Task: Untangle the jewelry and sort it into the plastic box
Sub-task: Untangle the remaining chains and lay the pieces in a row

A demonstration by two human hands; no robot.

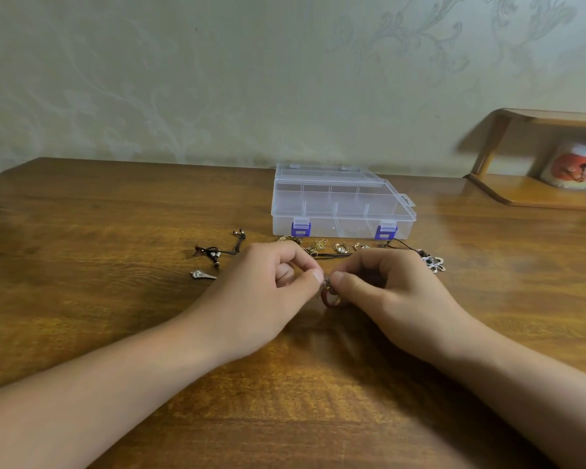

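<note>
Untangling step underway. Left hand (pixel 268 286) and right hand (pixel 383 292) both pinching same small tangle (pixel 329 292), reddish ring plus bit of chain, thumbs nearly touching, just above table (pixel 115 316). Next move probably needs gentle pull apart, no yanking. Rest of jewelry (pixel 318 247) strewn just beyond grip, black cord (pixel 217 252) off left, flower pendant (pixel 433 262) off right. Plastic box (pixel 342 211) further beyond, looks latched, compartments seem empty, so needs opening first.
</note>
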